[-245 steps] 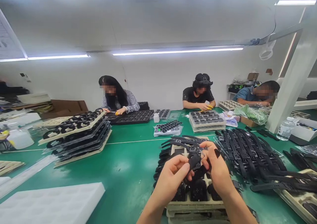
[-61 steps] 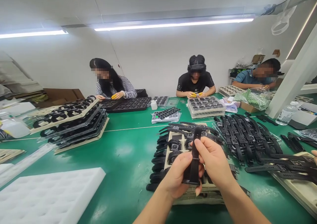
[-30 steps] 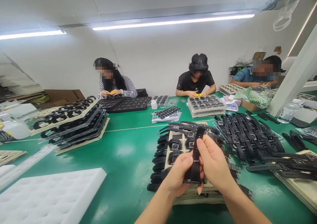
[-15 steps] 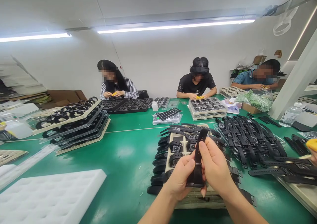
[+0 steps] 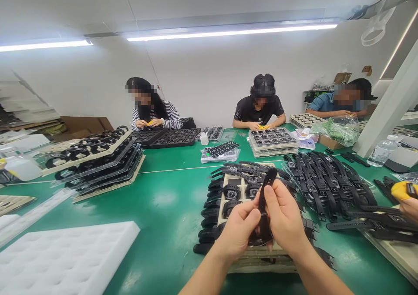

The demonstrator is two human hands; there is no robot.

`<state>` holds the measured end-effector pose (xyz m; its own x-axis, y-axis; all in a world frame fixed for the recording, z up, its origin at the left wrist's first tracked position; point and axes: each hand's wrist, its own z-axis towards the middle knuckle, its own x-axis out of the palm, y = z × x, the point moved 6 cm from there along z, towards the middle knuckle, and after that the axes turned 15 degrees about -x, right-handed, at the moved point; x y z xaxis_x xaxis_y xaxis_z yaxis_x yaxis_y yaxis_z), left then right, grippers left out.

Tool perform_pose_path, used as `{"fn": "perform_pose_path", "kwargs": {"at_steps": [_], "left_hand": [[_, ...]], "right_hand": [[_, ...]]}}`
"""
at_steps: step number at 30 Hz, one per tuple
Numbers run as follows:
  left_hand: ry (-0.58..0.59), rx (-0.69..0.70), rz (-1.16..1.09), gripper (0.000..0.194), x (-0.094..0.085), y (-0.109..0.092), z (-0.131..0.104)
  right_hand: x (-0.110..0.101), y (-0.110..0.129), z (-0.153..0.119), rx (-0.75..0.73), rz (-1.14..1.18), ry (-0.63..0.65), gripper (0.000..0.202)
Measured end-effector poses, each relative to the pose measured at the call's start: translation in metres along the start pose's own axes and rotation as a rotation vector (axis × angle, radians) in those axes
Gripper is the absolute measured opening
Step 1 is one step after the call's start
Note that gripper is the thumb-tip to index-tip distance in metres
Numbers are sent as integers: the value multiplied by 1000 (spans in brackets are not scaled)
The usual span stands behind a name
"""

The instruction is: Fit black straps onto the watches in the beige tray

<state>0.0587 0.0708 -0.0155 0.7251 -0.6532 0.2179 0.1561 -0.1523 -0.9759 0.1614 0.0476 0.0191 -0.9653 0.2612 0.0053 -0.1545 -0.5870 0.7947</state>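
Between my two hands is a black smartwatch [image 5: 262,234], its strap [image 5: 268,182] pointing up and away from me. My left hand [image 5: 240,227] grips it from the left, thumb near where strap and case meet. On the other side my right hand [image 5: 284,216] pinches the strap between thumb and fingers. The far fingers are partly hidden behind the watch. Beneath my hands lies a stack of beige trays [image 5: 225,208]; the top one carries several watches, such as one watch [image 5: 232,193] with its back facing up. Black straps hang over the stack's left and right sides.
More strapped watches [image 5: 329,184] lie in rows to the right. A white foam tray [image 5: 65,260] is at front left, behind it stacked trays [image 5: 104,173]. A co-worker's hand [image 5: 409,208] with a yellow cloth [image 5: 403,191] enters at right. Several people sit across the green table [image 5: 163,199].
The watch has tilted slightly in my hands, and its strap tip has shifted a little right. At the right edge, the co-worker's hand and yellow cloth have moved further into view.
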Motion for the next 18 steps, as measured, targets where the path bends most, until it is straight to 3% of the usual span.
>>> {"fn": "perform_pose_path", "kwargs": {"at_steps": [3,6,12,18], "left_hand": [[-299,247,539,29,-11,-33,-17],[-392,478,822,32,-8,-49,-31],[-463,717,768,46,-4,-44,-40],[-429,869,803,54,3,-48,-44]], "right_hand": [[-1,6,3,-134,30,48,39],[4,4,0,-84,59,109,40],[7,-17,-12,183,264,-177,46],[7,-25,-11,251,342,-211,49]]}}
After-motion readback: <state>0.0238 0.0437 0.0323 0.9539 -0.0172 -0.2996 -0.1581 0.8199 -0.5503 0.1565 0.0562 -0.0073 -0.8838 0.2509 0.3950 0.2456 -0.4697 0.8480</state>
